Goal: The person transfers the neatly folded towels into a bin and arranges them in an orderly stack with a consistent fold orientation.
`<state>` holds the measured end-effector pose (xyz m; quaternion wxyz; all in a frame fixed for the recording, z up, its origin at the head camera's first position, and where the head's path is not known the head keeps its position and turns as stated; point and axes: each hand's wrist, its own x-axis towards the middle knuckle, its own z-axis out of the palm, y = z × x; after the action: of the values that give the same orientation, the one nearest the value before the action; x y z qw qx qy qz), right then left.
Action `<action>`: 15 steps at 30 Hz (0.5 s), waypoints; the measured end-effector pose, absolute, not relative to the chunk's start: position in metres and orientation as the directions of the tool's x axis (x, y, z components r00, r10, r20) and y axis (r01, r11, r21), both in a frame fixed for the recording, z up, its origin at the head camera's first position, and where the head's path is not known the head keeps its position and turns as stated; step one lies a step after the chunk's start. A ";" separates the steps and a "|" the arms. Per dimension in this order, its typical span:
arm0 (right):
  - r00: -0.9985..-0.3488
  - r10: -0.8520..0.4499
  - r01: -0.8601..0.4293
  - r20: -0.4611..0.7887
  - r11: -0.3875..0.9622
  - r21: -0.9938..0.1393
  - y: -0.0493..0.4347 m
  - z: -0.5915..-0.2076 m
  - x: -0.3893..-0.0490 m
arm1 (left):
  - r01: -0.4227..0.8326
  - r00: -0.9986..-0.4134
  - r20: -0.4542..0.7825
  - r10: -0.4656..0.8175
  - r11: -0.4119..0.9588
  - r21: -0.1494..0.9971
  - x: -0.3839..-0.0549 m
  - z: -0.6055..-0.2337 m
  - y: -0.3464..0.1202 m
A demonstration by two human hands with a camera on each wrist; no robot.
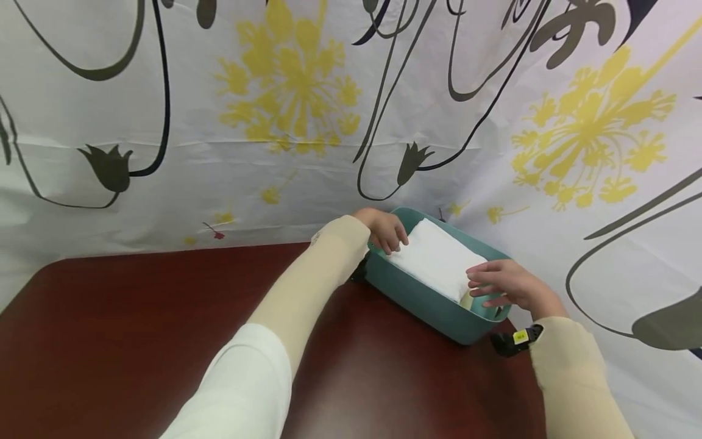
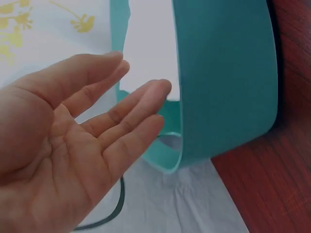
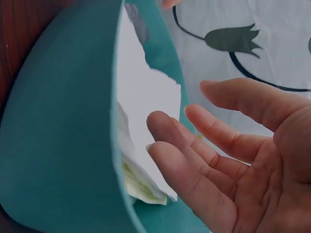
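A teal plastic basket [image 1: 425, 296] stands at the table's far right corner with a folded white cloth [image 1: 436, 256] lying in it. Beneath that cloth, a pale yellow-green folded cloth [image 3: 141, 187] shows at one end. My left hand [image 1: 386, 230] hovers over the basket's left end, fingers loosely bent and holding nothing. In the left wrist view its palm and spread fingers are seen beside the rim. Over the right end is my right hand [image 1: 507, 283], fingers relaxed and apart, near the edge of the white cloth. Nothing lies between its fingers in the right wrist view.
The dark red-brown table [image 1: 164, 341] extends to the left and front of the basket. Behind and to the right hangs a white curtain [image 1: 192, 152] printed with yellow flowers and grey stems, close against the basket's far side. Each wrist wears a small black camera [image 1: 515, 341].
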<state>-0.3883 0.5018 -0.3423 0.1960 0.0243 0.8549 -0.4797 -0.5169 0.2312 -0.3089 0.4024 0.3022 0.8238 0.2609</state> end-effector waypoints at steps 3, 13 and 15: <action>-0.930 -0.171 0.195 -0.325 0.519 -0.832 0.497 -0.341 -0.394 | 0.251 -0.521 -0.455 0.722 0.639 0.727 -0.520 -0.304 0.215; -0.960 -0.185 0.094 -0.210 0.494 -0.865 0.484 -0.320 -0.402 | 0.190 -0.593 -0.335 0.732 0.531 0.826 -0.522 -0.287 0.156; -0.965 -0.188 0.066 -0.183 0.500 -0.863 0.478 -0.315 -0.404 | 0.182 -0.609 -0.332 0.720 0.535 0.825 -0.523 -0.286 0.142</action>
<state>-0.4044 0.4777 -0.3149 0.1274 -0.0354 0.8567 -0.4986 -0.5226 0.1416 -0.2855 0.3424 0.2795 0.8063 0.3930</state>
